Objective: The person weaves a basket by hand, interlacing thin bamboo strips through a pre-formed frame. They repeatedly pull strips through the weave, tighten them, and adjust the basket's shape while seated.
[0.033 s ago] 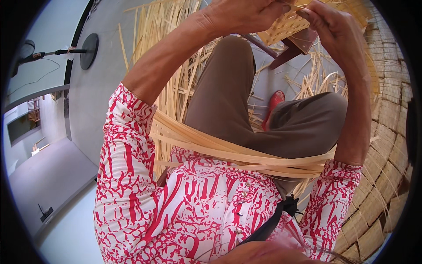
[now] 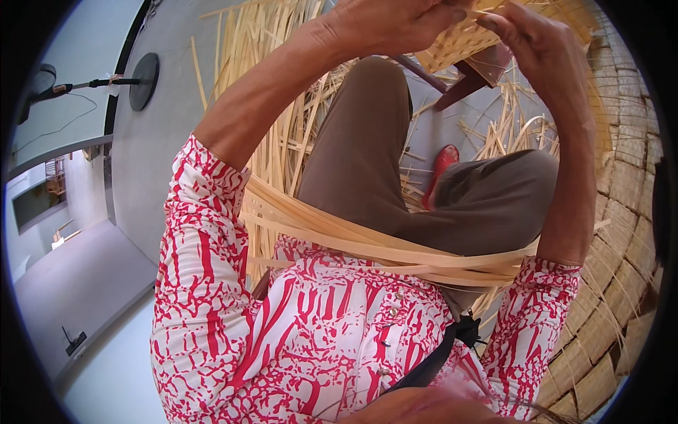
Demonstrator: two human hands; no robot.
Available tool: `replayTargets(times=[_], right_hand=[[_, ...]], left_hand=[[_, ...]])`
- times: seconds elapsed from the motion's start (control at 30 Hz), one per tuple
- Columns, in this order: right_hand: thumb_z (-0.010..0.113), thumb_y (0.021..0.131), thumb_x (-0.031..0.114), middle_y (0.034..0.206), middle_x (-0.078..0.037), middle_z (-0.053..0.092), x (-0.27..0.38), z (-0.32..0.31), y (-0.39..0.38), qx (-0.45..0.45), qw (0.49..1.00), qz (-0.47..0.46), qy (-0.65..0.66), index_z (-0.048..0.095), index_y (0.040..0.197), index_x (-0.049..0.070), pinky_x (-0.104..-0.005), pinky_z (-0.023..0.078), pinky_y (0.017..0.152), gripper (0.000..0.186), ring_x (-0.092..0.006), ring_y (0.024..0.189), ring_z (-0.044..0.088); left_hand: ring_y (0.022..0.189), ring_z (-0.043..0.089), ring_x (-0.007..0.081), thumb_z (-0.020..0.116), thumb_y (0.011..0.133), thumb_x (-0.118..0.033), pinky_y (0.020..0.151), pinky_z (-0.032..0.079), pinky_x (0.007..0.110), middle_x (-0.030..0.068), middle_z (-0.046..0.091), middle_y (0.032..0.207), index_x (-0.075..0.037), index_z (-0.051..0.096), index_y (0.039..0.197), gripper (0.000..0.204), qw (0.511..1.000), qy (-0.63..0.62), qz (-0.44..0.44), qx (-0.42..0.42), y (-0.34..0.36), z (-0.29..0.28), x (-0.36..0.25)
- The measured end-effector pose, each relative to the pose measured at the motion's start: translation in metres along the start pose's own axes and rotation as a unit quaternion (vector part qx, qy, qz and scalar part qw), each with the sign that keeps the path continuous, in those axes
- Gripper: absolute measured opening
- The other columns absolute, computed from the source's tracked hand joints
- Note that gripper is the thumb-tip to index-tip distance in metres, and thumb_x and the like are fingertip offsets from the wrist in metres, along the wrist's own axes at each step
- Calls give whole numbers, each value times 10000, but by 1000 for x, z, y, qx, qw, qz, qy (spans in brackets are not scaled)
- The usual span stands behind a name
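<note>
My left hand (image 2: pixel 402 25) is at the top edge, its fingers closed and partly cut off by the picture. Facing it, my right hand (image 2: pixel 549 49) bends inward with thumb and finger pinched. A thin pale bamboo strip (image 2: pixel 482 13) runs between the fingertips of both hands. Right below them is a woven bamboo piece (image 2: pixel 452 48) with an open lattice, partly hidden by my hands. Beneath the weave, a dark reddish-brown wooden stand or stool (image 2: pixel 470 85) shows in part.
A bundle of long bamboo strips (image 2: pixel 395 251) lies across my lap. More loose strips (image 2: pixel 265 42) cover the floor to the left, with others (image 2: pixel 512 124) past my red shoe (image 2: pixel 443 161). A large coarse woven surface (image 2: pixel 614 233) curves along the right. A round-based stand (image 2: pixel 143 83) stands far left.
My right hand has shifted very slightly to the right. Otherwise the scene stays the same.
</note>
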State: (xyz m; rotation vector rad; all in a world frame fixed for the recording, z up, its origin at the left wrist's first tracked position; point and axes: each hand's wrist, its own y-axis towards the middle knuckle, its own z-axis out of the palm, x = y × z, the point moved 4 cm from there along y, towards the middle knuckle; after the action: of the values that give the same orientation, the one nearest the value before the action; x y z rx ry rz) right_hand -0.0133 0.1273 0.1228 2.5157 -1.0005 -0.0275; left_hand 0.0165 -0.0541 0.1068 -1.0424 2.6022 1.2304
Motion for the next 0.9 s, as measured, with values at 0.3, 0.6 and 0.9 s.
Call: replayTargets(times=[0.3, 0.6, 0.9], right_hand=[[810, 810, 297, 606, -144, 595, -18, 13, -5, -34, 996, 6, 80, 705, 766, 24, -367, 437, 523, 296, -252, 545, 606], [672, 945, 179, 841, -89, 685, -14, 12, -8, -234, 965, -120, 16, 697, 1010, 71, -363, 508, 673, 129, -242, 731, 651], [524, 1050, 180, 1053, -129, 709, -54, 112, -17, -49, 633, 317, 704, 601, 1191, 7, -339, 580, 816, 236, -221, 859, 690]], left_hand=[[722, 606, 362, 638, 843, -62, 635, 470, 435, 151, 576, 759, -20, 556, 852, 92, 998, -15, 29, 44, -1, 19, -2], [710, 684, 118, 775, 854, -123, 653, 549, 267, 45, 678, 797, -21, 719, 926, 137, 987, 16, -161, -15, -18, -5, 2], [635, 609, 80, 749, 858, -49, 587, 491, 241, 53, 637, 760, 23, 688, 833, 98, 979, -42, -185, -72, -41, 1, 40]])
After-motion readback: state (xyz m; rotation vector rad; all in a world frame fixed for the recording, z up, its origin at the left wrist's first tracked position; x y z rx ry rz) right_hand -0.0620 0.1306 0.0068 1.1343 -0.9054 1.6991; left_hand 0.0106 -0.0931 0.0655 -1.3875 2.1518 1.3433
